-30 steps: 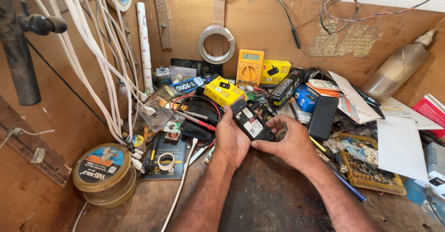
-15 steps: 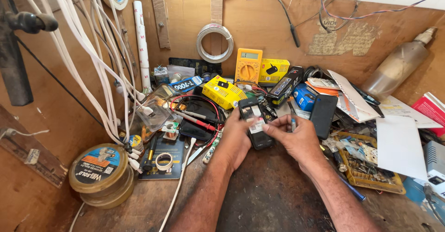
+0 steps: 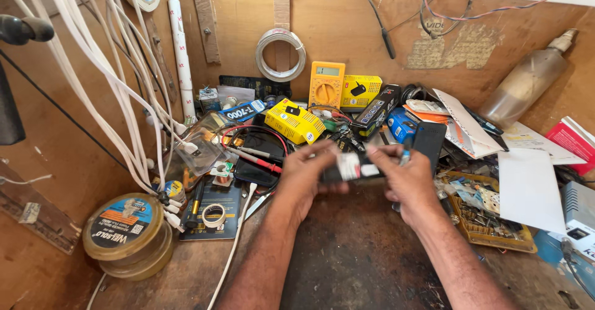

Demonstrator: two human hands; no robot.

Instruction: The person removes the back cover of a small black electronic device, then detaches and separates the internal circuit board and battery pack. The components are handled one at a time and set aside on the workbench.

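**Both hands grip a small black device over a cluttered bench**

Left hand (image 3: 310, 173) and right hand (image 3: 406, 177) hold a small black device (image 3: 353, 168) between them, level, just above the dark wooden benchtop (image 3: 353, 254). It shows a white label; motion blur hides its details. Fingers closed on each end, the right hand also pinching a thin blue-tipped tool (image 3: 405, 155). Behind: yellow multimeter (image 3: 326, 84), yellow box (image 3: 294, 121), red probe (image 3: 257, 159). Left: solder spool (image 3: 124, 232), white cables (image 3: 111, 87). Right: component tray (image 3: 489, 223). To do it well, I judge: keep the device steadied by the left hand, low over bare bench, tool clear of loose wires.
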